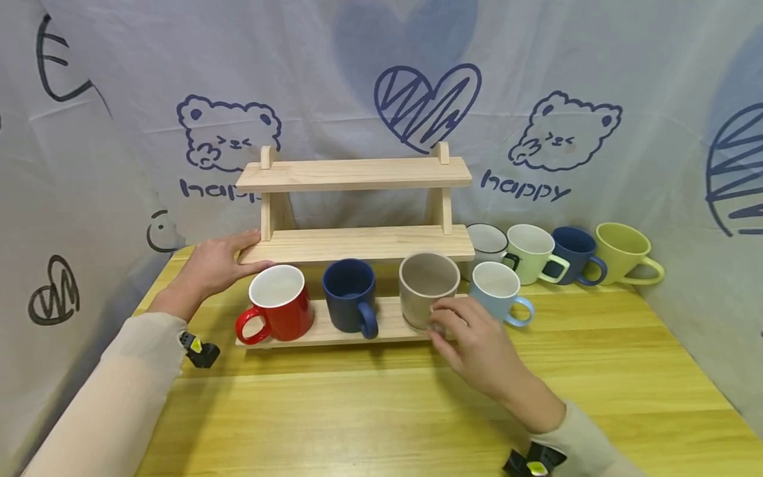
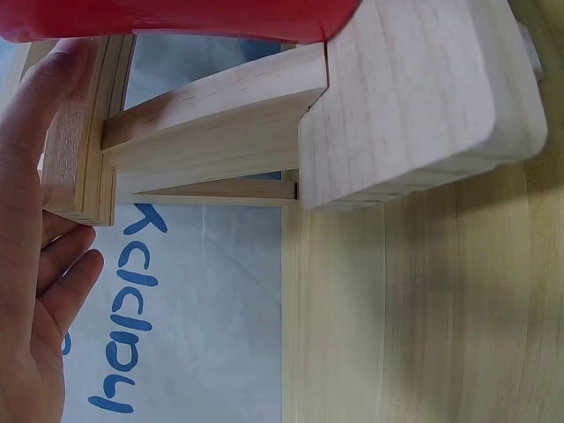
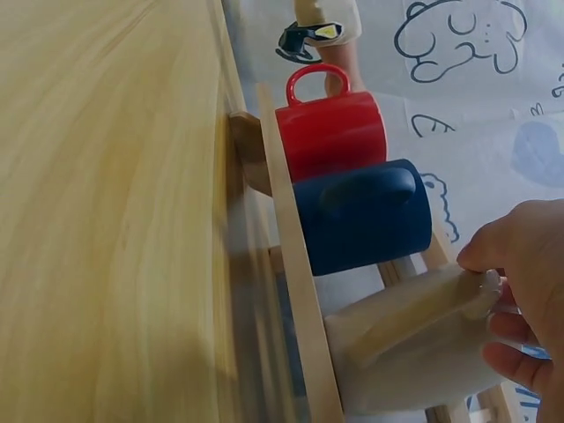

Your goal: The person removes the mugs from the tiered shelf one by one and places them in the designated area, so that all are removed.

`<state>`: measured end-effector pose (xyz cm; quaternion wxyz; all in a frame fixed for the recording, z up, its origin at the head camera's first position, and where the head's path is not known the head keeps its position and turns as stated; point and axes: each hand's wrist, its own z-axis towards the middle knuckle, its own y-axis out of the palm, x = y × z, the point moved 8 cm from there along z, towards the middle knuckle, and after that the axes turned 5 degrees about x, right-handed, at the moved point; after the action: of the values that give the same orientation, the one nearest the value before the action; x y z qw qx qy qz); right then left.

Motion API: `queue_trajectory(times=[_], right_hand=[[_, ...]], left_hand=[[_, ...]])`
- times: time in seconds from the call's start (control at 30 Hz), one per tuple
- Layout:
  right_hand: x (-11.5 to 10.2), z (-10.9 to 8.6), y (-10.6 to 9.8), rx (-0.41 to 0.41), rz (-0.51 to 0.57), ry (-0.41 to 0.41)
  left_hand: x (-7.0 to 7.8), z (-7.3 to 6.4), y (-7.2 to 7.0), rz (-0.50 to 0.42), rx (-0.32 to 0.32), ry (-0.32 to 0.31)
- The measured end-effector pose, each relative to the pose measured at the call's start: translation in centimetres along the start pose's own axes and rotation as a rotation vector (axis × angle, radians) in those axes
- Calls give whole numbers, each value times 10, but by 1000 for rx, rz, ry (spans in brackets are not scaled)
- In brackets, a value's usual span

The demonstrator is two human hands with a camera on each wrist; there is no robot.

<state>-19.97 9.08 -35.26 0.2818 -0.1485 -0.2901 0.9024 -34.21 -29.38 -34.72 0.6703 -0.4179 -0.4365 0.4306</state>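
Observation:
My left hand (image 1: 211, 266) holds the left end of the middle board of a three-tier wooden shelf rack (image 1: 352, 245), with the thumb along its front and fingers behind. On the lowest board stand a red mug (image 1: 289, 315), a dark blue mug (image 1: 346, 301) and a beige mug (image 1: 417, 291). The fingers of my right hand (image 1: 479, 341) pinch the beige mug at its handle (image 3: 414, 326), which points toward the front. That mug sits upright near the board's right end. Part of the handle is hidden by the hand in the head view.
Right of the rack, on the wooden table (image 1: 381, 411), stand a light blue mug (image 1: 495, 291), a white mug with a dark rim (image 1: 487, 242), a pale green mug (image 1: 527, 255), another dark blue mug (image 1: 573, 255) and a yellow-green mug (image 1: 620, 255). A printed curtain (image 1: 352, 86) hangs behind.

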Motion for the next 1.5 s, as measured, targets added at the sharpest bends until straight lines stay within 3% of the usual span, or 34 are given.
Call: queue_trajectory(times=[0.33,0.77,0.97,1.23,1.5], right_hand=[[15,-9,-9,32,-21,76],[43,-26,-5,-125,-2,317],[53,-31,-8,-148,45,377],[64,-36,-13,-138,169,449],[75,-39,-10,-152,406,649]], left_hand=[[3,-1,-3,1,10,14],[1,0,-1,-8,11,7],[0,0,-1,-4,22,10],[-1,0,-1,3,8,-2],[-1,0,1,7,15,-1]])
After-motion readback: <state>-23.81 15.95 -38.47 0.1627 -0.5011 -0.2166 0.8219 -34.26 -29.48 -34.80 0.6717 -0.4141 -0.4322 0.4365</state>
